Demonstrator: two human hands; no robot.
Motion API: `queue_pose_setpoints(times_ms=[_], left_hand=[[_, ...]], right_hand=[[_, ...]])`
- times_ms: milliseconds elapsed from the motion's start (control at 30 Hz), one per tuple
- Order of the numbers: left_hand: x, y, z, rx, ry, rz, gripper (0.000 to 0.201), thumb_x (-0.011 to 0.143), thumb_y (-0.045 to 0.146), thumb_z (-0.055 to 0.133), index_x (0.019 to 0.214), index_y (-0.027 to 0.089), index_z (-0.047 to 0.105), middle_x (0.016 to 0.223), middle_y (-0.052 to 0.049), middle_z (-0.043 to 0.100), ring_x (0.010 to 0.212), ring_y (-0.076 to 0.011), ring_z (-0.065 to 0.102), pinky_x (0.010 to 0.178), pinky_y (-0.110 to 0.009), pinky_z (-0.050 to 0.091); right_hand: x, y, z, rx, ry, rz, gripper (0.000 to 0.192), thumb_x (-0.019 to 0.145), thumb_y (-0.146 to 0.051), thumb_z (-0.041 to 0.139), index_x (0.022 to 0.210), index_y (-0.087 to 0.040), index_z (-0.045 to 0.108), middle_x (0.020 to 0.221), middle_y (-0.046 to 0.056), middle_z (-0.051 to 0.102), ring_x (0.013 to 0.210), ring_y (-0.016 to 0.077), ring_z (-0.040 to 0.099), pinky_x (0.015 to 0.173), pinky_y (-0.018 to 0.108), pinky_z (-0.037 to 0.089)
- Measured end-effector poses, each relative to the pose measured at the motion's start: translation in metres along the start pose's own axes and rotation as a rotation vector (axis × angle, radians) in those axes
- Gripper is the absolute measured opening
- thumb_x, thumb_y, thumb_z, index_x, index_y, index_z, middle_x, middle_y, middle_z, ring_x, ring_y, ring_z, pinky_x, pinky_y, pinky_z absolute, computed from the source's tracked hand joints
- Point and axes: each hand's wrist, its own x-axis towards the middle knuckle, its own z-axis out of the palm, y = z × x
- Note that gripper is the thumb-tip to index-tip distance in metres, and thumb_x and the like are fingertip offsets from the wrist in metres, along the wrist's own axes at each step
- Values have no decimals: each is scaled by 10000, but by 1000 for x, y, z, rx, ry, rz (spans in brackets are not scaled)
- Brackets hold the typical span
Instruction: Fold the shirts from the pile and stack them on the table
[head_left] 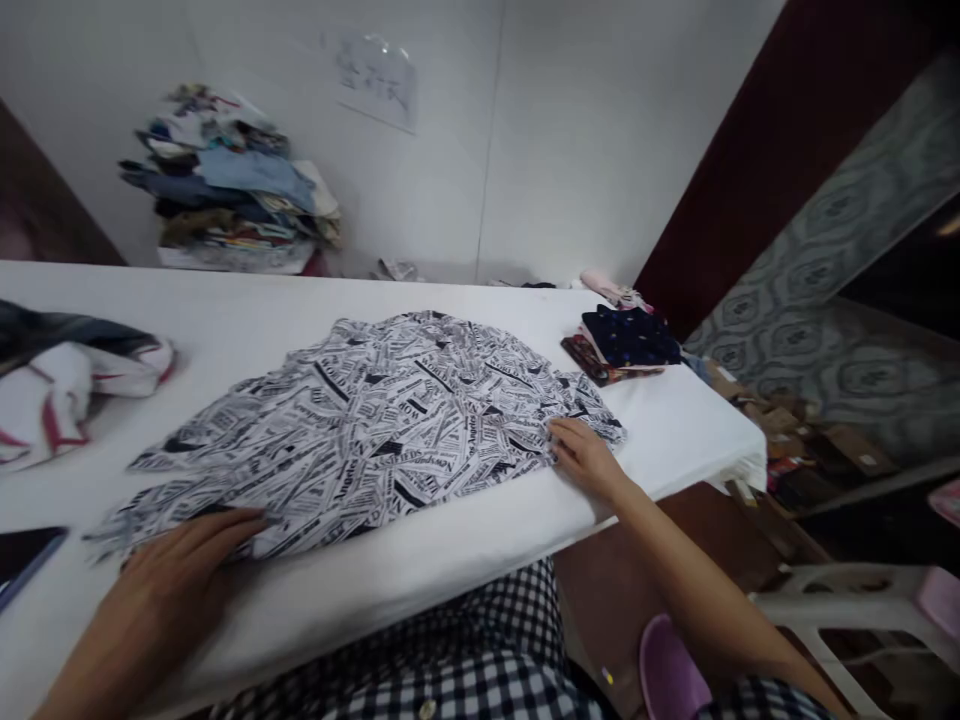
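Observation:
A black-and-white garment printed with newspaper-style lettering (375, 420) lies spread flat on the white table (675, 430). My left hand (176, 575) rests palm down on its near left edge, fingers pressing the cloth. My right hand (585, 455) lies flat on the garment's near right corner, fingers together on the fabric. Neither hand lifts the cloth.
A white, red and dark garment (60, 385) lies bunched at the table's left. A small folded stack with a navy dotted piece (626, 340) sits at the far right. A tall clothes pile (232, 185) stands against the wall. A dark phone (22, 560) lies near left. Plastic chairs (847, 610) stand at right.

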Motion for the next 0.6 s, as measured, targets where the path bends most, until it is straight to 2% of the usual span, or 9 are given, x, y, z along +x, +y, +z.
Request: queue_pose_setpoints(times_ms=[67, 200, 367, 433, 500, 600], left_hand=[[-1, 6, -8, 37, 51, -10, 496, 637, 212, 409, 1048, 336, 659, 1196, 9, 671, 1097, -264, 594, 969, -439, 435], [-3, 18, -20, 125, 76, -69, 550, 619, 140, 377, 1072, 246, 672, 1224, -35, 657, 1147, -248, 583, 989, -441, 428], [-6, 9, -16, 63, 64, -74, 611, 599, 129, 420, 1159, 237, 639, 1287, -22, 618, 1217, -225, 538, 1063, -406, 385], [-6, 6, -18, -9, 20, -83, 612, 647, 177, 456, 1243, 221, 587, 1330, -30, 584, 1251, -226, 509, 1093, -403, 358], [-6, 8, -24, -73, -53, -113, 593, 733, 308, 502, 1318, 216, 523, 1380, -43, 535, 1291, -239, 470, 1104, -417, 345], [0, 25, -32, -60, -63, -168, 603, 816, 533, 473, 1343, 241, 497, 1436, -65, 469, 1348, -274, 393, 1122, -494, 292]], right_hand=[[2, 1, 4, -21, -37, 13, 307, 925, -298, 465, 1146, -216, 662, 1186, 112, 636, 1103, 245, 572, 973, 439, 459], [-4, 8, 7, -68, -45, 26, 303, 922, -265, 444, 1070, -228, 705, 1117, 107, 662, 1040, 246, 600, 936, 434, 488], [-11, 6, 5, -128, -19, 63, 315, 910, -281, 447, 1054, -196, 714, 1098, 127, 669, 1028, 272, 607, 933, 454, 490], [-5, -3, 4, -119, -7, 72, 310, 900, -311, 472, 1073, -203, 706, 1132, 127, 660, 1064, 285, 596, 961, 479, 472], [7, -17, 2, -62, 18, 60, 320, 904, -340, 477, 1124, -226, 679, 1214, 113, 627, 1137, 287, 565, 995, 491, 450], [34, -45, 4, 62, 41, -8, 347, 926, -371, 460, 1211, -259, 622, 1330, 87, 553, 1253, 272, 487, 1041, 485, 418]])
